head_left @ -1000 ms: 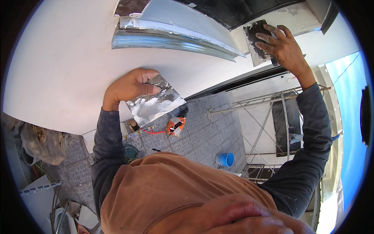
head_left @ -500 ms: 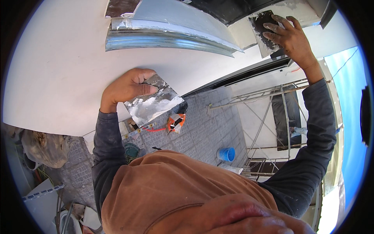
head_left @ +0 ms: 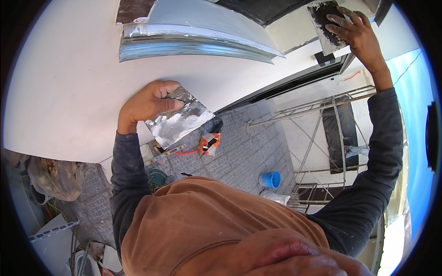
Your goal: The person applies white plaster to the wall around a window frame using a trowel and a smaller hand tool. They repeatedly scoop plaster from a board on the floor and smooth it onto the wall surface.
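Note:
My left hand (head_left: 146, 105) grips a flat metal plaster blade (head_left: 180, 120) smeared with white plaster, held against the edge of a big white plastered surface (head_left: 69, 83). My right hand (head_left: 357, 31) is stretched far up to the right and presses a second, dark-backed plaster blade (head_left: 323, 18) flat onto the pale wall surface beside a dark opening. Both arms are in dark long sleeves, and an orange-brown top fills the lower middle.
A shiny metal strip (head_left: 193, 46) runs along the top of the white surface. Far below lie grey paving, a blue bucket (head_left: 270, 179), an orange tool (head_left: 209, 142) and metal scaffolding (head_left: 322, 138) with a dark plank. Rubble and boards sit at the lower left.
My right hand has slid the dark blade up and to the right along the wall. The left hand with its plaster-smeared blade has stayed about where it was.

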`<move>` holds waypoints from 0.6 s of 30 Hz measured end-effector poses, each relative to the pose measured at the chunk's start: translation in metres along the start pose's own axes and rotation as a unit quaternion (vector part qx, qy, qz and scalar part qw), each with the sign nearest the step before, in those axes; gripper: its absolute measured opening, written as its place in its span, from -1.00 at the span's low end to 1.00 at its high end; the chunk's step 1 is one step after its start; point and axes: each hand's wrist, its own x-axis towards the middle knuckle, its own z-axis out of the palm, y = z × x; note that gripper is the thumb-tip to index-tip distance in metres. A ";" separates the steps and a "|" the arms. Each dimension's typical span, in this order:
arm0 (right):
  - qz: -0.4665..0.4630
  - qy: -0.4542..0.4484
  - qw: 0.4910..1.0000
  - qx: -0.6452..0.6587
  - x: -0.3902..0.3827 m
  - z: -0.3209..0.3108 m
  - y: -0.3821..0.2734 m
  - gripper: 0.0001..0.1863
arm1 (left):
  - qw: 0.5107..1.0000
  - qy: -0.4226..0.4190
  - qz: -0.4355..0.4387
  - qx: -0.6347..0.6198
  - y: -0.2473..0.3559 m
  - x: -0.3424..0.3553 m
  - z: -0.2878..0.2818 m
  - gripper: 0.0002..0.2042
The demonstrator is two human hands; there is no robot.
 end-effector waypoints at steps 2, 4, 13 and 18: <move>0.018 -0.003 1.000 -0.005 -0.001 -0.010 0.004 -0.39 | 1.000 -0.006 -0.010 -0.009 -0.001 0.000 -0.001 -0.55; 0.045 -0.006 0.997 -0.068 -0.008 -0.026 0.007 -0.51 | 1.000 -0.011 -0.012 -0.023 -0.003 0.000 -0.002 -0.60; 0.300 0.227 0.913 0.157 -0.088 -0.110 -0.104 -0.48 | 0.998 0.019 -0.002 -0.053 0.000 0.000 0.005 -0.67; 0.262 0.305 0.794 0.457 -0.080 -0.108 -0.252 -0.55 | 0.952 0.214 0.008 -0.220 -0.010 0.019 0.083 -0.77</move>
